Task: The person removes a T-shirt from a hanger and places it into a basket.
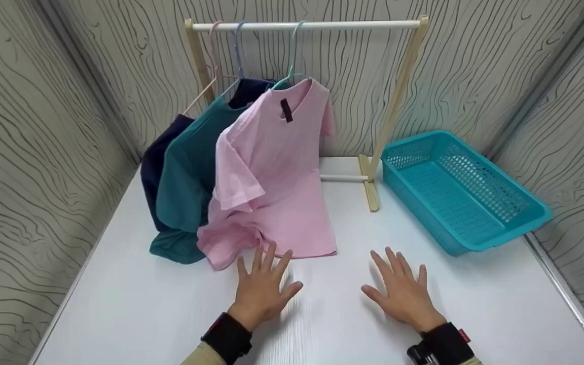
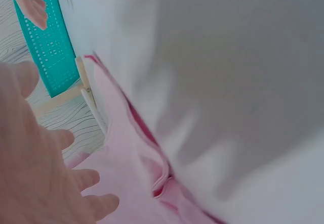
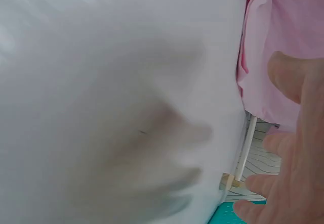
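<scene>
We note the left hand (image 1: 260,291), fingers spread apart, near the hem of the pink shirt (image 1: 284,172), and the right hand (image 1: 402,299), likewise spread, over the white table (image 1: 332,324), clear of the teal basket (image 1: 416,205) — the shirt hanging by a green hanger (image 1: 292,56) from the rack (image 1: 363,25), its lower part on the table.

Shirts (image 1: 284,177) matt cloth; basket (image 1: 451,197) plastic; tabletop (image 1: 332,304) smooth, glossy.

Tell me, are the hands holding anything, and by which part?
Nothing is held: the left hand and right hand are both spread open, empty. The pink shirt hangs from the rack.
</scene>
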The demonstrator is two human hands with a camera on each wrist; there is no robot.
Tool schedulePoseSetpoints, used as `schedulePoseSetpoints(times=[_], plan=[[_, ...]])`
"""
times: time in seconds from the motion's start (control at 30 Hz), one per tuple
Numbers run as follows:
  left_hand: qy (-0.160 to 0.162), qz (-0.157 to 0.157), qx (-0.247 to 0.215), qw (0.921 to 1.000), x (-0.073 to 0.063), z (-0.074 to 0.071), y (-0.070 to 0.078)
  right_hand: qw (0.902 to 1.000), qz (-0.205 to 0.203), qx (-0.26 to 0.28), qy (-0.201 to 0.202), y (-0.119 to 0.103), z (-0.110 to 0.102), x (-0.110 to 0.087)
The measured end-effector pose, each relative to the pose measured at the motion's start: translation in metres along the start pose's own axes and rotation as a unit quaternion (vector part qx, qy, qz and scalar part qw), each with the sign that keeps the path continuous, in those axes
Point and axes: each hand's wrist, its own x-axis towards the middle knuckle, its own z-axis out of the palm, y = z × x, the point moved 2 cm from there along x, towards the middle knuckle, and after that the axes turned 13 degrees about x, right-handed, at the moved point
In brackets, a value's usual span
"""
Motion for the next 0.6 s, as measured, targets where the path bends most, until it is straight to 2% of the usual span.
schedulePoseSetpoints(times=[0.17, 0.4, 0.6], plan=[[-0.033, 0.029, -0.009, 0.9990, 0.009, -0.031, -0.002, 0.9991, -0.021, -0.004, -0.037, -0.010, -0.023, 0.008], [-0.076, 0.059, -0.048, 0.9942, 0.031, -0.094, -0.004, 0.9897, -0.046, 0.031, -0.132, -0.031, -0.070, 0.027], [-0.099, 0.062, -0.070, 0.9907, 0.043, -0.146, -0.012, 0.9782, -0.088, 0.081, -0.170, -0.046, -0.106, 0.041]])
